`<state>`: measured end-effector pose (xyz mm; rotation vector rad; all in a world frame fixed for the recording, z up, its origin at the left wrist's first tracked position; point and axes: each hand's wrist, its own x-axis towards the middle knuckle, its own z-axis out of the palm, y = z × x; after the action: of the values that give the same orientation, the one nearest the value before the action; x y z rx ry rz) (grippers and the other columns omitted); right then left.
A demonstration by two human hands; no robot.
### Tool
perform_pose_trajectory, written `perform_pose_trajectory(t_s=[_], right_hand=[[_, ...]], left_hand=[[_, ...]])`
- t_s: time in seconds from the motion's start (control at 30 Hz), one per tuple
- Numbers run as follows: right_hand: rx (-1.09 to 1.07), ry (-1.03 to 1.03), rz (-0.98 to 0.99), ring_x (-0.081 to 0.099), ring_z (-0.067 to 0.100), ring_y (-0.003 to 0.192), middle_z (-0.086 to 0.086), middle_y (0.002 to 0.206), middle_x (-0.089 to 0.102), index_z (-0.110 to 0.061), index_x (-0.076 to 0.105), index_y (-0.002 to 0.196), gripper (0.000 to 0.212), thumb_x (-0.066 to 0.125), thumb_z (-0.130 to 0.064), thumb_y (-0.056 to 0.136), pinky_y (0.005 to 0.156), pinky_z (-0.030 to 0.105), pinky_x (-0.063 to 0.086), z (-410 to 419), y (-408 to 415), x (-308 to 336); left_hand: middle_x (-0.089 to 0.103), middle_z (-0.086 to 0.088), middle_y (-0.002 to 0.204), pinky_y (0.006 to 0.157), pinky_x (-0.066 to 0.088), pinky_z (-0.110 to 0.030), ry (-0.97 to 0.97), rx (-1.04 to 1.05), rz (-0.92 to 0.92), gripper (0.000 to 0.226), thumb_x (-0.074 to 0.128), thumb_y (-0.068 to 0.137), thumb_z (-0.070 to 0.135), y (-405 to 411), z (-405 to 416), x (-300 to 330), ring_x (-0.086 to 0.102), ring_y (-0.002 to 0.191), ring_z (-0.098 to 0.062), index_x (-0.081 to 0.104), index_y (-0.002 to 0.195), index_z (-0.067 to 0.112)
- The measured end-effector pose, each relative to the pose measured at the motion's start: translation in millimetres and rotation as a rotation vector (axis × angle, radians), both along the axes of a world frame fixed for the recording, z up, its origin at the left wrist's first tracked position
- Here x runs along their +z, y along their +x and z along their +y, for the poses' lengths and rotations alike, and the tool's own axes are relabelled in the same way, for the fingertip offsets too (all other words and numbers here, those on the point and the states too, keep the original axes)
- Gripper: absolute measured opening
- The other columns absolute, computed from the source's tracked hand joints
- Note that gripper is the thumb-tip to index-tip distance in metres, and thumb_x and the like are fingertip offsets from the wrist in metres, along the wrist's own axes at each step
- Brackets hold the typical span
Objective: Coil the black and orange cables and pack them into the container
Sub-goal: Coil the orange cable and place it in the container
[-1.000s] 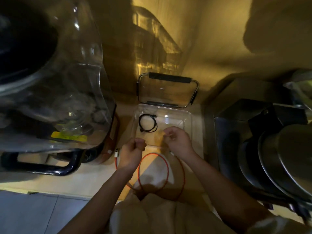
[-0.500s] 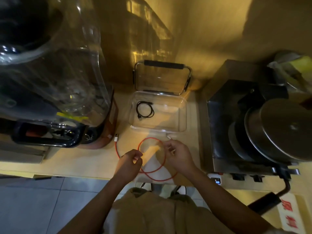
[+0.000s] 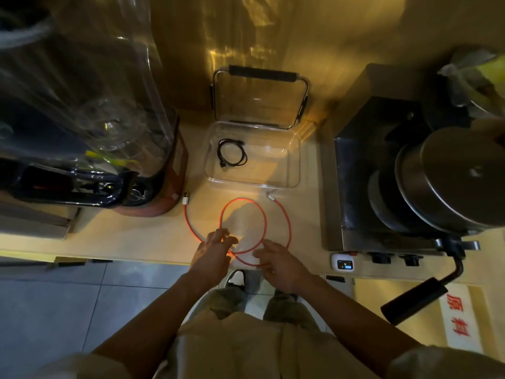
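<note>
Both of your hands have drawn back toward the counter's near edge since half a second ago, and neither pinches the cable any more, so the loop has sprung wider. Your left hand (image 3: pixel 214 251) lies over the near-left arc of the orange cable (image 3: pixel 264 214), its fingers (image 3: pixel 222 236) straight and loosely spread, touching or just above the cord; which of the two, the head view does not settle. Your right hand (image 3: pixel 278 262) rests at the near-right arc with fingers relaxed and one pointing at the spot where the strands cross. That cable lies on the counter (image 3: pixel 123 236) in one open loop, a white plug (image 3: pixel 185 200) just beside the blender base (image 3: pixel 153 203) and the other plug (image 3: pixel 270 197) just in front of the clear container (image 3: pixel 293 184). Inside, toward the left, the black cable (image 3: pixel 231 155) lies already coiled, and the lid (image 3: pixel 259 97) stands open behind. Expect the orange cord to be light, limp and a little springy: it will likely uncoil the moment you let go, and its smooth jacket may slip. Take it where the strands overlap near your hands, pinching both turns together, then wind the free ends in before you lift. Avoid pulling by the plugs, since that strains the joint, I judge.
</note>
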<state>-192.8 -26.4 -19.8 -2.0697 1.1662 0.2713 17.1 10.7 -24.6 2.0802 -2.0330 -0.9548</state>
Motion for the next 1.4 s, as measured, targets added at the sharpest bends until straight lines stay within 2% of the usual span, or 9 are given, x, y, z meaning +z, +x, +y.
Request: perform_pose_trajectory(t_s=[0.27,0.43,0.6,0.73,0.87,1.0,1.1,1.27,1.4], right_hand=[[0.034,-0.104,0.112,0.035,0.028,0.139,0.008,0.151,0.039,-0.022,0.055,0.133,0.043,0.057,-0.021,0.090,0.111,0.041,0.039,11,-1,6],[0.072,-0.132,0.190,0.038,0.029,0.133,0.009,0.145,0.041,-0.018,0.051,0.131,0.047,0.061,-0.010,0.086,0.102,0.038,0.042,15,-10,-3],[0.124,-0.186,0.257,0.040,0.029,0.129,0.010,0.140,0.044,-0.015,0.048,0.130,0.049,0.059,-0.003,0.084,0.100,0.038,0.039,16,-9,-4],[0.133,-0.228,0.283,0.044,0.028,0.125,0.008,0.135,0.050,-0.017,0.046,0.131,0.051,0.059,-0.006,0.083,0.104,0.039,0.033,14,-9,-5],[0.046,-0.240,0.172,0.050,0.025,0.119,0.005,0.127,0.059,-0.019,0.048,0.133,0.044,0.051,-0.012,0.089,0.109,0.036,0.026,6,-13,5],[-0.237,-0.251,-0.127,0.058,0.021,0.091,0.000,0.097,0.066,-0.024,0.059,0.098,0.012,0.049,-0.020,0.094,0.092,0.040,0.043,-6,-12,23],[-0.325,-0.292,-0.217,0.058,0.018,0.083,0.001,0.090,0.066,-0.021,0.066,0.097,0.014,0.052,-0.021,0.093,0.075,0.033,0.044,-18,-12,32],[-0.415,-0.336,-0.324,0.052,0.000,0.087,-0.010,0.092,0.062,-0.017,0.071,0.097,0.013,0.058,-0.018,0.096,0.071,0.013,0.036,-36,-15,58],[-0.523,-0.268,-0.424,0.057,0.007,0.066,-0.010,0.070,0.060,-0.024,0.062,0.079,0.018,0.058,-0.024,0.096,0.060,0.022,0.044,-50,-18,85]], left_hand=[[0.046,-0.001,0.141,0.109,0.036,-0.043,-0.047,0.016,-0.079,0.027,0.067,0.088,0.022,-5,5,-14,0.040,0.133,-0.025,0.066,0.114,0.028],[0.059,-0.009,0.124,0.094,0.048,-0.047,-0.071,0.013,-0.134,0.023,0.077,0.076,0.011,-7,11,-19,0.054,0.117,-0.034,0.071,0.095,0.022],[0.048,-0.006,0.137,0.104,0.039,-0.043,-0.068,-0.045,-0.152,0.028,0.064,0.087,0.011,-12,15,-14,0.043,0.127,-0.028,0.063,0.112,0.023],[0.052,-0.004,0.131,0.099,0.044,-0.039,-0.094,0.013,-0.066,0.026,0.065,0.085,0.006,-6,18,-13,0.048,0.121,-0.025,0.063,0.105,0.023],[0.056,-0.002,0.121,0.086,0.050,-0.035,-0.173,0.092,0.006,0.021,0.064,0.087,0.010,2,15,-6,0.052,0.111,-0.023,0.061,0.102,0.024],[0.056,0.003,0.106,0.078,0.049,-0.035,-0.294,0.194,0.145,0.016,0.058,0.091,0.014,6,7,11,0.051,0.099,-0.018,0.057,0.099,0.027],[0.056,0.005,0.103,0.075,0.048,-0.033,-0.396,0.276,0.240,0.013,0.057,0.094,0.014,5,-6,27,0.053,0.094,-0.016,0.058,0.100,0.025],[0.058,0.005,0.091,0.072,0.046,-0.028,-0.539,0.369,0.387,0.007,0.054,0.096,0.016,4,-34,56,0.054,0.085,-0.013,0.059,0.093,0.018],[0.061,0.005,0.081,0.067,0.042,-0.020,-0.582,0.504,0.494,0.007,0.055,0.095,0.015,4,-55,84,0.057,0.077,-0.007,0.058,0.089,0.017]])
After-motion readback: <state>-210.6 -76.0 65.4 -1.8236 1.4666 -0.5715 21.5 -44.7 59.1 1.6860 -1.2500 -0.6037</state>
